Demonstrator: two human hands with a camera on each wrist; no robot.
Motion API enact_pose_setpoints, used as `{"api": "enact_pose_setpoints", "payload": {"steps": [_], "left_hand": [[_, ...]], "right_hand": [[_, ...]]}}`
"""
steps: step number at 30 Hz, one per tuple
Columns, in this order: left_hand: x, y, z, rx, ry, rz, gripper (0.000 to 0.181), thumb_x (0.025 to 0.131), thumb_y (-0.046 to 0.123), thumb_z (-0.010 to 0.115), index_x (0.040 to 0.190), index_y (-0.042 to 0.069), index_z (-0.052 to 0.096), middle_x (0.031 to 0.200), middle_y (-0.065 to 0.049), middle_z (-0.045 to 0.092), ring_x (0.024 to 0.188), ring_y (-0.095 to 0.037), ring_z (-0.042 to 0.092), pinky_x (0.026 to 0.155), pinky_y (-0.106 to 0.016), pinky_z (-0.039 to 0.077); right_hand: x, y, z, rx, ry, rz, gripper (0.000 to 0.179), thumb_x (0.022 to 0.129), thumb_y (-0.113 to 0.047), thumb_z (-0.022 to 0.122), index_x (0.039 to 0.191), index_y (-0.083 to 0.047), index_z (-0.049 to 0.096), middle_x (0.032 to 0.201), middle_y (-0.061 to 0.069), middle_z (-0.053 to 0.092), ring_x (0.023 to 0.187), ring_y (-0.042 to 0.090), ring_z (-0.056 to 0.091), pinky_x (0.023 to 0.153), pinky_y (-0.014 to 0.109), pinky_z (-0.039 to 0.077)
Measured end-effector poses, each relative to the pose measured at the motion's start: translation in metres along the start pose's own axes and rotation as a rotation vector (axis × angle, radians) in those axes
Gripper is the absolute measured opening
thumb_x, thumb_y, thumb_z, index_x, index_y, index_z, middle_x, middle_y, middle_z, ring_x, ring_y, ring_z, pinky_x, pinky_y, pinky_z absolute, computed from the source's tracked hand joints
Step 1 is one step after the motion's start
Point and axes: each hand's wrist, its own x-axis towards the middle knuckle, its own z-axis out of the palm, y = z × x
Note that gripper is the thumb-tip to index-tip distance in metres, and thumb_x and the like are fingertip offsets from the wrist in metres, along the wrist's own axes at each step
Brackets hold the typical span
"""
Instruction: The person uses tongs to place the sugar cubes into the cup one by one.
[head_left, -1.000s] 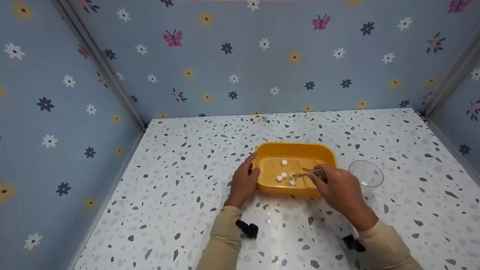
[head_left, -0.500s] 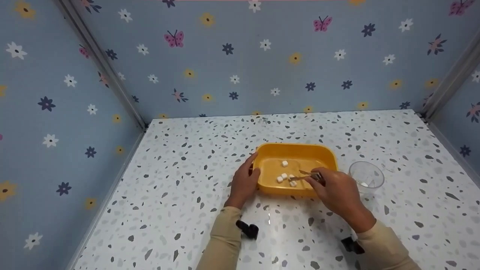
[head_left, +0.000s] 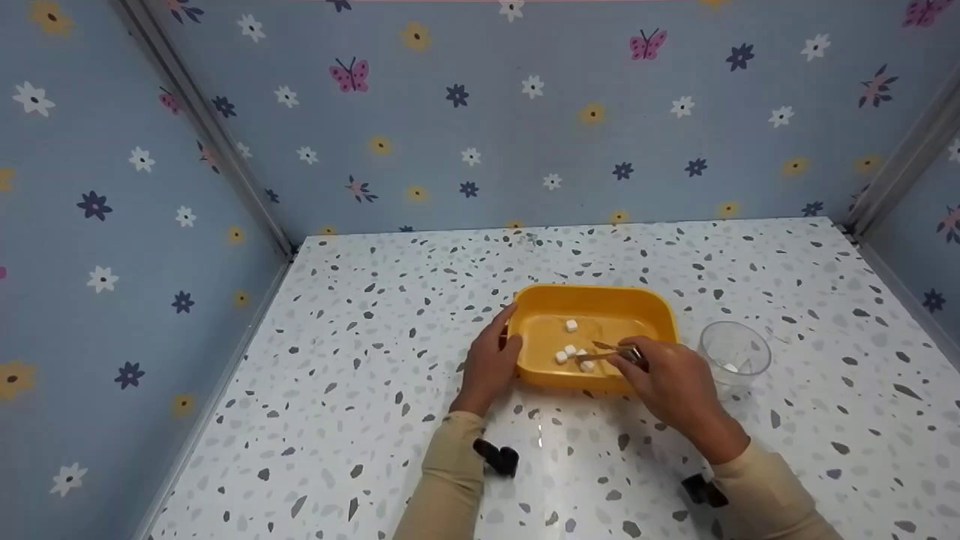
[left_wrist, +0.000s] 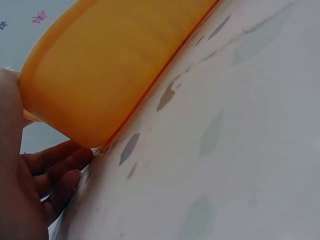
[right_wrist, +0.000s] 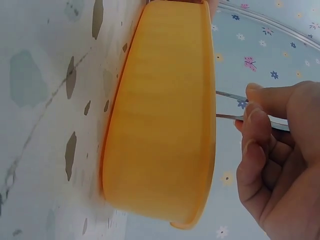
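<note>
My left hand (head_left: 486,371) grips the left end of a yellow plastic tray (head_left: 596,300); in the left wrist view its fingers (left_wrist: 65,165) curl at the tray's lower corner. My right hand (head_left: 679,379) pinches metal tweezers (head_left: 634,353) over the tray's front rim. The tweezers' tips stand apart, low in the tray by the white cubes. Several small white cubes lie on the tray floor: one cube (head_left: 571,325) sits toward the back, and the others, such as this cube (head_left: 561,358), cluster at the front middle. Whether the tips touch a cube I cannot tell. In the right wrist view the tray wall hides the tips.
To the right of the tray stands a clear cup (head_left: 739,330) with something white at its bottom, close to my right hand. The speckled white table (head_left: 360,360) meets flower-patterned walls (head_left: 480,112) at the back and sides.
The right hand and tweezers have shifted slightly left and down toward the clustered cubes. My left hand keeps its hold on the tray. The cubes appear to lie where they were.
</note>
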Motion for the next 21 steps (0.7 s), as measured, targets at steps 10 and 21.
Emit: {"api": "enact_pose_setpoints", "payload": {"steps": [10,21], "left_hand": [[0.0005,0.0009,-0.0001,-0.005,-0.002,0.003,0.056,0.099,0.026,0.051,0.153,0.037,0.042,0.126,0.0,0.061,0.102,-0.016,0.057,0.093,-0.039,0.047],[0.0017,-0.0013,0.0013,-0.007,0.001,-0.002,0.056,0.099,0.025,0.052,0.153,0.037,0.041,0.129,-0.001,0.061,0.102,-0.016,0.058,0.092,-0.038,0.048]], "right_hand": [[-0.0007,-0.0008,0.0003,-0.01,-0.025,0.04,0.025,0.089,-0.024,0.078,0.103,-0.004,0.072,0.07,-0.001,0.06,0.056,0.014,0.045,0.053,0.031,0.041],[-0.001,0.0017,0.0036,0.005,-0.018,0.015,0.025,0.09,-0.025,0.077,0.102,-0.004,0.071,0.067,-0.003,0.058,0.053,0.013,0.043,0.051,0.03,0.039]]}}
